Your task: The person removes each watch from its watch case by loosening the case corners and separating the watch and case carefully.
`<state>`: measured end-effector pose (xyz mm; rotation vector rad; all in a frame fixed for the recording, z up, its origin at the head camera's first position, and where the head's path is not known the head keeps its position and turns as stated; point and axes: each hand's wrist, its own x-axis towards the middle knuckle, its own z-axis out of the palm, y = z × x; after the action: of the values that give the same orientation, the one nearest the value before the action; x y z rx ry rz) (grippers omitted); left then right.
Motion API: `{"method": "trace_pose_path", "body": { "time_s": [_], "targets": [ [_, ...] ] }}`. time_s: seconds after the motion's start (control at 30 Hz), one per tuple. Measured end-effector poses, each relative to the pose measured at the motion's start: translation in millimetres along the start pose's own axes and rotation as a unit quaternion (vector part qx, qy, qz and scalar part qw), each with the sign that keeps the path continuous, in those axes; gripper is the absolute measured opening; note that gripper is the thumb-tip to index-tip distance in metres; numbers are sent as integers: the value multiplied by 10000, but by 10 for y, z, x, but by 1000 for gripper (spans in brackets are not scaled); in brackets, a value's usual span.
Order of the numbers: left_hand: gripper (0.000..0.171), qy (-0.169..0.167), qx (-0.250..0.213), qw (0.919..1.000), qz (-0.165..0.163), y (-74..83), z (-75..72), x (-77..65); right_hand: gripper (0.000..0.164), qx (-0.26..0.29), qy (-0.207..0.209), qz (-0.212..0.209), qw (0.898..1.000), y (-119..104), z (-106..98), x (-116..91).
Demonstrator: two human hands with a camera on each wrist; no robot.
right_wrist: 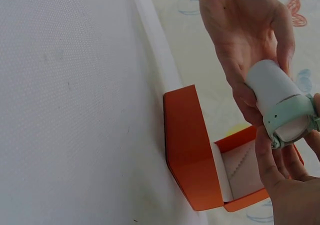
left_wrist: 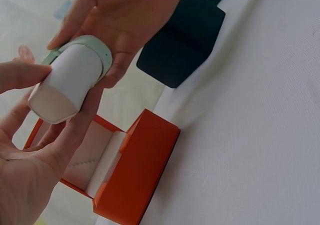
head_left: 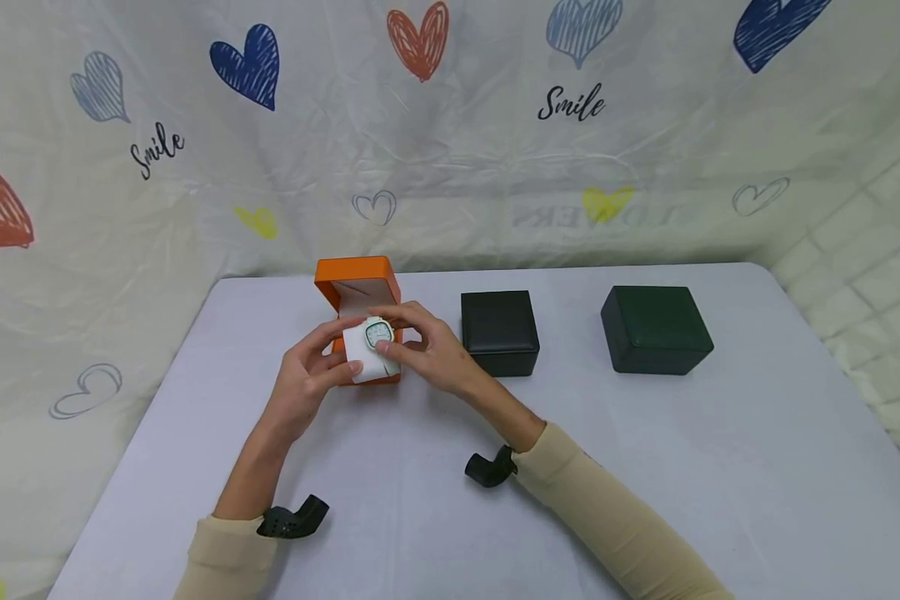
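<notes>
A white, roll-shaped watch pillow (head_left: 359,360) is in my left hand (head_left: 311,379), with fingers and thumb gripping one end. Around the other end of the pillow goes a pale green watch (head_left: 379,333), its dial facing up in the head view. My right hand (head_left: 437,350) pinches the watch, thumb near the dial. Both wrist views show the green strap (left_wrist: 101,51) encircling the pillow. Just beneath the hands stands an orange watch box (head_left: 355,268), lid raised, with a pale lining (right_wrist: 239,167). The hands and pillow hide part of its inside in the head view.
Right of the orange box sits a closed black box (head_left: 499,323). Farther right is a closed dark green box (head_left: 658,327). All stand on a white-covered table (head_left: 420,517), with a heart-printed sheet (head_left: 465,167) hanging behind. Each wrist wears a black camera mount (head_left: 294,520).
</notes>
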<state>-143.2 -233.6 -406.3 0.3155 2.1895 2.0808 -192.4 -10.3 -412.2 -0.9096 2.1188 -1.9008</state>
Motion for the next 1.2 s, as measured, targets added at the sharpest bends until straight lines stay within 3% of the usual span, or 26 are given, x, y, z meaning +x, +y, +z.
{"method": "trace_pose_path", "body": {
  "time_s": [0.27, 0.57, 0.83, 1.2],
  "targets": [
    [56, 85, 27, 9999, -61, 25, 41, 2, 45, 153, 153, -111, 9997, -23, 72, 13],
    [43, 574, 207, 9974, -384, 17, 119, -12, 40, 176, 418, -109, 9989, -14, 145, -5],
    [51, 454, 352, 9979, -297, 5, 138, -47, 33, 34, 767, -335, 9965, -5, 179, -9],
    [51, 406, 461, 9975, -360, -42, 168, -69, 30, -24, 992, -237, 9948, 6, 186, -21]
  ]
}}
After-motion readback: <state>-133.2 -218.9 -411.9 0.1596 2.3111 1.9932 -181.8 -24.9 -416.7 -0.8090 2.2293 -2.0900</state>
